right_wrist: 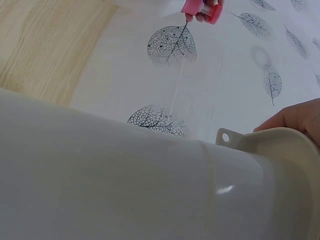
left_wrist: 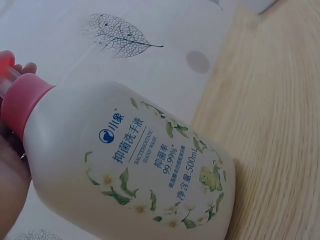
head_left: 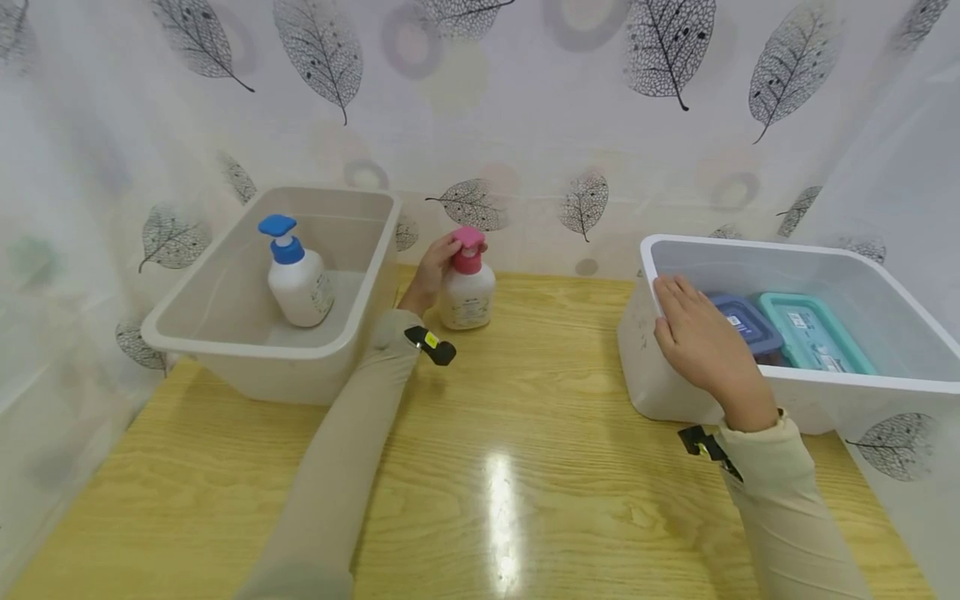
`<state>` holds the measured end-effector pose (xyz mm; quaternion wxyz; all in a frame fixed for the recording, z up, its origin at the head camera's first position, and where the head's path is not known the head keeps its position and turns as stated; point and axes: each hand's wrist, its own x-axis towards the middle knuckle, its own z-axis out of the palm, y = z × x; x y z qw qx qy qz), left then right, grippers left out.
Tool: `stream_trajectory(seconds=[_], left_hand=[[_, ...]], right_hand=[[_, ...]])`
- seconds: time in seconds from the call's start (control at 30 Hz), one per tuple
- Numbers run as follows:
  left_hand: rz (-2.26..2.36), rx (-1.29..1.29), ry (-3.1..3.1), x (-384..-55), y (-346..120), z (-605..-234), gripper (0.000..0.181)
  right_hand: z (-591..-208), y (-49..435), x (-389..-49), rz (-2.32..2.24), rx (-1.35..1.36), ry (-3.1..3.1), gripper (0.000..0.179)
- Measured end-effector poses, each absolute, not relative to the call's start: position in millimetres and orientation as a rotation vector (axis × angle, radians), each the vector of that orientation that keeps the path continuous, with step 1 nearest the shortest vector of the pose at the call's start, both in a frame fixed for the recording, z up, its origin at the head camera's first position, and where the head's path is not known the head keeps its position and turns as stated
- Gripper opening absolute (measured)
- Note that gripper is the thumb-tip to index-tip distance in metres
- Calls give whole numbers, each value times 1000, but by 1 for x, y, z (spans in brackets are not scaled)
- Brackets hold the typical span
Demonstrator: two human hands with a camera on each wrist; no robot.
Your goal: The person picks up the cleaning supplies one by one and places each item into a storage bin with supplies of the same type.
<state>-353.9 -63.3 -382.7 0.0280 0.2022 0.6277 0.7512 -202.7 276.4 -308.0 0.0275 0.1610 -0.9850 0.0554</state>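
My left hand (head_left: pixel 429 273) grips the pink pump top of a white hand wash bottle (head_left: pixel 468 300). The bottle is upright at the back of the table; its flowered label faces the left wrist view, where the bottle (left_wrist: pixel 130 160) stands close over the wood grain. My right hand (head_left: pixel 705 346) rests across the left rim of a pale plastic bin (head_left: pixel 641 367), fingers extended along the edge. Inside that bin lie a dark blue lidded container (head_left: pixel 750 323) and a teal lidded container (head_left: pixel 813 333). The right wrist view shows mostly the bin's outer wall (right_wrist: pixel 110 175).
At the left stands a beige bin (head_left: pixel 247 348) holding a white pump bottle (head_left: pixel 300 292) with a blue pump. Both bins sit on a yellow wood-grain table (head_left: pixel 555 467). A leaf-patterned curtain (head_left: pixel 510 133) hangs right behind the table's back edge.
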Motion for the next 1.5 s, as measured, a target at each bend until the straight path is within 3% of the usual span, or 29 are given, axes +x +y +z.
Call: stream_trajectory(seconds=[0.57, 1.13, 1.5], left_hand=[[2243, 795, 2056, -360, -60, -388, 48], [2253, 620, 2052, -348, -57, -383, 48], [2187, 790, 1996, -337, -54, -384, 48]], right_hand=[[-308, 276, -203, 167, 497, -3041, 53], [-310, 275, -202, 187, 488, -3059, 54], [-307, 275, -202, 185, 500, -3051, 53]])
